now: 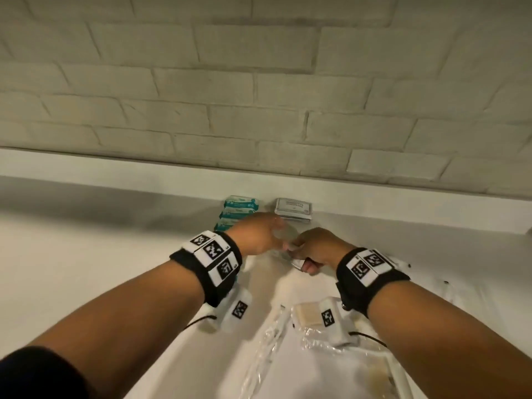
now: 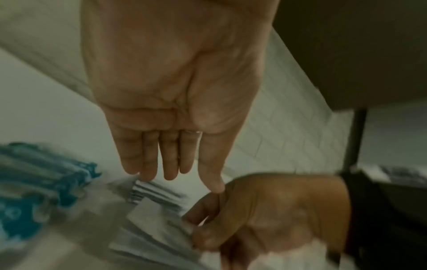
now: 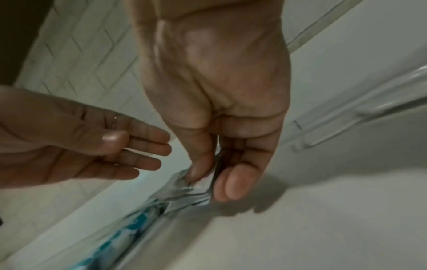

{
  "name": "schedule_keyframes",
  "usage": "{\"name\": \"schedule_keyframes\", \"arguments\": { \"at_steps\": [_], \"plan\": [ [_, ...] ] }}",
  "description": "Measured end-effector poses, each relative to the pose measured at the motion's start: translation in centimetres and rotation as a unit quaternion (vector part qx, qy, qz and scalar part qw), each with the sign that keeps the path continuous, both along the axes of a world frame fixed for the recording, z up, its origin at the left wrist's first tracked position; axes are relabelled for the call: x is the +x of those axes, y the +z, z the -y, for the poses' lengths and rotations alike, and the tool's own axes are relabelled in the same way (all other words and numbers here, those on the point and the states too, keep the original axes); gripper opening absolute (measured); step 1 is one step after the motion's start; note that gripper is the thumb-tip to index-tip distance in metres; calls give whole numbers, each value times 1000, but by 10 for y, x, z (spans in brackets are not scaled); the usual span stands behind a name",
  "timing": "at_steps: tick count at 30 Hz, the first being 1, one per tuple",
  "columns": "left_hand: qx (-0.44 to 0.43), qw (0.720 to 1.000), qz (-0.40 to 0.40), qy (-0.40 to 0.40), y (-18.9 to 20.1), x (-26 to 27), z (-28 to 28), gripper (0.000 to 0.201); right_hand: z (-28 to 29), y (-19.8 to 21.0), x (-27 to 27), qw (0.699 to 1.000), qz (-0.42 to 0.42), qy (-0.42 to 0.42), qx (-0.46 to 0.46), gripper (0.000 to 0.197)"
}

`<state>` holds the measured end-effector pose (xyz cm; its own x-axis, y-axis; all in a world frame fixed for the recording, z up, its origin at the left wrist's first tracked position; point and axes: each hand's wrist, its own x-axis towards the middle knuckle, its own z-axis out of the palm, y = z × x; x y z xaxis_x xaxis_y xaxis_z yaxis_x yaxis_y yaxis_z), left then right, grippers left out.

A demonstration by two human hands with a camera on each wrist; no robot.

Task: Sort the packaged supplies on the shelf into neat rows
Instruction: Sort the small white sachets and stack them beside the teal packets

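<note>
Right hand (image 3: 215, 102) pinches a clear-wrapped packet (image 3: 196, 184) between thumb and fingers, just above the white shelf (image 1: 86, 254). Left hand (image 2: 175, 87) hangs beside it with fingers straight, holding nothing. Teal packets (image 1: 237, 213) and a grey packet (image 1: 294, 210) lie in rows against the back wall.

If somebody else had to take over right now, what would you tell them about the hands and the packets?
Left hand: open, fingers straight, holding nothing, just above the packets.
Right hand: pinching a grey-white packet between thumb and fingers, low over the white shelf.
Already placed: a row of teal packets against the back ledge, with a stack of grey-white packets beside it on the right.
Left to do: set the held packet in front of the grey-white stack, probably. Clear plastic packages near the front edge are not yet sorted.
</note>
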<state>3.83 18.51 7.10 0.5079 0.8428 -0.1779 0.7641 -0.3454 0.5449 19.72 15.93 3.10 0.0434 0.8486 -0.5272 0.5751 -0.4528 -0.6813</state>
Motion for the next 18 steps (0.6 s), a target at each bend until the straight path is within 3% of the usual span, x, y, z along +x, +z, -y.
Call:
{"name": "schedule_keyframes", "arguments": {
  "at_steps": [3, 7, 11, 18],
  "plan": [
    [57, 982, -152, -101, -9, 12, -26, 58, -34, -9, -3, 996, 76, 42, 16, 20],
    [82, 960, -241, -119, -34, 21, -57, 29, -62, -12, -6, 981, 150, 102, 67, 27],
    [105, 956, -245, -120, -40, 25, -70, 24, -72, -18, -9, 951, 236, 170, 105, 37],
    [80, 967, -205, -127, -48, 22, -81, 18, -74, -28, -11, 925, 299, 204, 120, 21]
  ]
}}
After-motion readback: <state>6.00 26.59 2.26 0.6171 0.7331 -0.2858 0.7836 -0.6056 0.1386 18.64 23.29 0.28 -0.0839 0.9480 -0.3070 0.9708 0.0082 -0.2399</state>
